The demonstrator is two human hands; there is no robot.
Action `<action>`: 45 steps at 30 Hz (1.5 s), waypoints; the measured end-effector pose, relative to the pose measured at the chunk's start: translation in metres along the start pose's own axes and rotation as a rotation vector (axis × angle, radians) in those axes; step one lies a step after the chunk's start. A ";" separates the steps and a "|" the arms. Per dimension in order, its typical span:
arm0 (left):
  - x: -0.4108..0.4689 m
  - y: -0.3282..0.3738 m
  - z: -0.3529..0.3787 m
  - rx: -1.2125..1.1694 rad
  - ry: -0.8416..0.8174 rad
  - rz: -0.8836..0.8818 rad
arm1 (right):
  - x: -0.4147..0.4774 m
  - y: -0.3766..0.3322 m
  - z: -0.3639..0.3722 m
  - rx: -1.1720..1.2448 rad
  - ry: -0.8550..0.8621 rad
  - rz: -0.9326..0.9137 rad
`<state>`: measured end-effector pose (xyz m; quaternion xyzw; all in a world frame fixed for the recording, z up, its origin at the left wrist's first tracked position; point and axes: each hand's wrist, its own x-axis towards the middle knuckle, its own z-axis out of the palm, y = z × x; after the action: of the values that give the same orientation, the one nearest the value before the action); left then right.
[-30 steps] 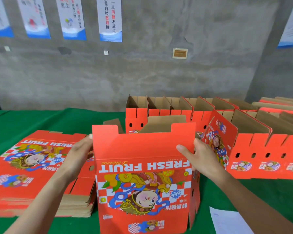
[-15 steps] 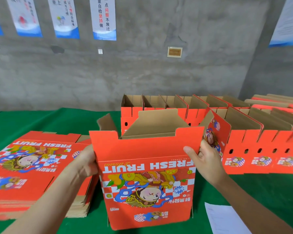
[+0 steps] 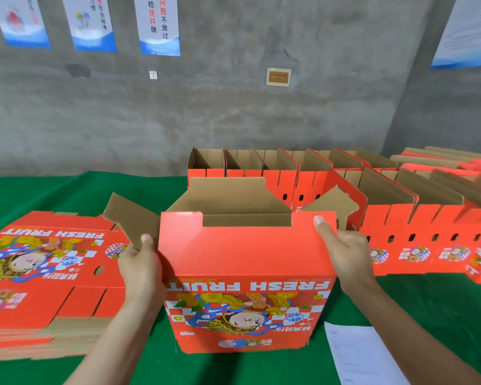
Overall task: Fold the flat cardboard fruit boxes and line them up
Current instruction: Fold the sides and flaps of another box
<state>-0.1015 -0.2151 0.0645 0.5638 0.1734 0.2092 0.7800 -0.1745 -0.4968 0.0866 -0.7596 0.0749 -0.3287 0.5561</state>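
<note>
Paper: a white sheet of paper (image 3: 364, 354) is lying on the green cloth (image 3: 417, 304) at the near right, just beside the held box's lower corner.
Held box: the red box (image 3: 247, 262) is standing opened up in the near middle of the table, its printed front with FRESH FRUIT upside down and facing the person, its top open.
Flaps: the left side flap (image 3: 128, 220) and right side flap (image 3: 333, 207) are sticking out and upward, brown side showing; the rear flap (image 3: 228, 193) is standing up behind the opening.
Left hand: the left hand (image 3: 139, 268) is gripping the box's left edge, thumb pressing on the base of the left side flap, fingers curling out of sight behind.
Right hand: the right hand (image 3: 345, 251) is gripping the right edge, thumb lying on the red front panel near the top corner, fingers wrapping round the side.
Flat stock: a stack of flat boxes (image 3: 47, 262) is lying at the left, just beside the left hand.
Folded boxes: a near row (image 3: 417, 220) is standing to the right behind the right hand; a far row (image 3: 261, 168) is lining up behind the held box.
Background: posters (image 3: 160, 23) and a small plaque (image 3: 278, 76) are hanging on the grey wall (image 3: 233, 120).
</note>
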 end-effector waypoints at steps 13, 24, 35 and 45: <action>-0.002 -0.012 -0.011 0.251 -0.236 0.188 | 0.007 0.031 0.014 -0.191 -0.044 0.033; -0.002 0.001 -0.011 0.520 -0.367 0.463 | 0.000 0.021 0.015 -0.503 -0.148 0.000; 0.000 -0.005 -0.005 0.524 -0.451 0.491 | 0.016 0.004 0.020 -1.350 -0.499 -0.450; 0.004 -0.004 -0.018 0.757 -0.798 0.452 | 0.026 -0.007 0.031 -1.234 -0.669 -0.373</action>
<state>-0.1069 -0.1994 0.0548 0.8606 -0.1949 0.0654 0.4659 -0.1381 -0.4824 0.0991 -0.9951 -0.0581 -0.0662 -0.0457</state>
